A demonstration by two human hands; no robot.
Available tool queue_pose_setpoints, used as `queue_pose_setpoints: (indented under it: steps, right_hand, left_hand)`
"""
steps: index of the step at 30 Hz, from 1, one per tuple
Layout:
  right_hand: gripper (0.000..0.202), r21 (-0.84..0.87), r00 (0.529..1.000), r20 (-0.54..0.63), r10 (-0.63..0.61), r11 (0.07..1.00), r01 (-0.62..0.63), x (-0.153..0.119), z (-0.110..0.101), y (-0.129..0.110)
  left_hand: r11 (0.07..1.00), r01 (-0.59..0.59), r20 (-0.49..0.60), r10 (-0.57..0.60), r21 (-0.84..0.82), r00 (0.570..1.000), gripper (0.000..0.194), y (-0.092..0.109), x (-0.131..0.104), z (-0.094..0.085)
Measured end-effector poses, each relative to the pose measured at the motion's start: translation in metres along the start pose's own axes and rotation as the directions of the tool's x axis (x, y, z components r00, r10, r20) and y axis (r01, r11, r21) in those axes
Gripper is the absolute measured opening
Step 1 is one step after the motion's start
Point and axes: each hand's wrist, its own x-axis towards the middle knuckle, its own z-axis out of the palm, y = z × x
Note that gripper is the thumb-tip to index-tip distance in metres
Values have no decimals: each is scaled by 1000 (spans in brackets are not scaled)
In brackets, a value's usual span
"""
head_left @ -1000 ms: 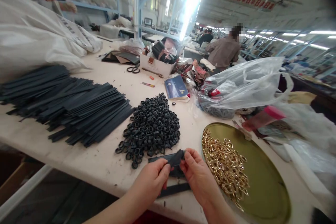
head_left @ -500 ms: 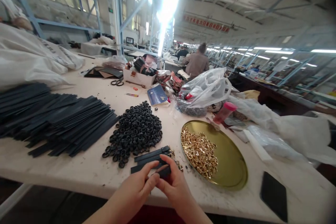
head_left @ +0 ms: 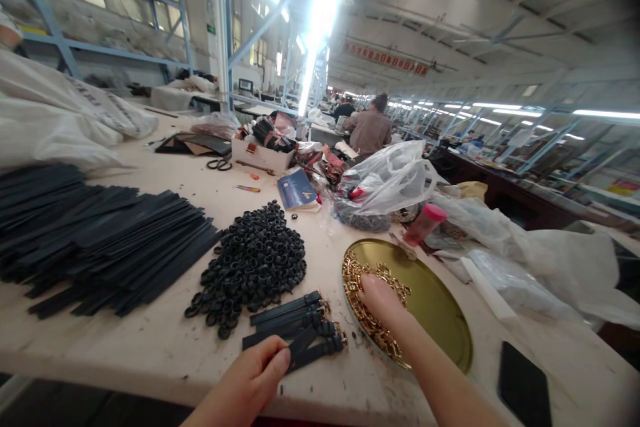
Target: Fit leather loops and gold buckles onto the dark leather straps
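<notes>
A worker's left hand, at the lower center of the frame, grips a dark strap, its thumb and fingers clamped on the strip, while the right hand reaches into a pile of gold-colored metal pieces right of center. The right fingertips are sunk among the pieces, and whether they have closed on one cannot be told. The pile fills the left part of an oval gold tray. Between the hands, a row of buckled straps lies on the pale desk, their metal ends pointing right. Just above the row, near the center, rises a heap of small black loops; long dark strips are stacked at left. A blue booklet lies beyond the loops, a clear plastic bag to its right. A black flat slab rests at lower right. In the upper center background, a person in brown has their back to the camera.
</notes>
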Motion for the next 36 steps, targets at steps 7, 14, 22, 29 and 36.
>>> queue_pose_setpoints:
  steps: [7,14,22,29,36]
  right_hand:
    - [12,87,998,57,26,996,-31,13,2,2]
    - [12,392,997,83,1,919,-34,6,-14,5]
    - [23,856,933,335,-135,-369,-361,-74,-11,-86]
    - [24,823,963,267,-37,-511,-248,-97,9,-106]
    - [23,978,997,79,-7,-195,-79,-133,19,-115]
  left_hand:
    - [993,28,58,-35,112,998,26,12,18,2]
    - [994,54,67,-60,92,996,25,12,30,0]
    - [985,-13,-158,41,174,987,22,9,36,6]
    - [979,-18,-182,56,204,982,21,9,7,8]
    - [996,-86,-61,86,13,994,25,17,-11,17]
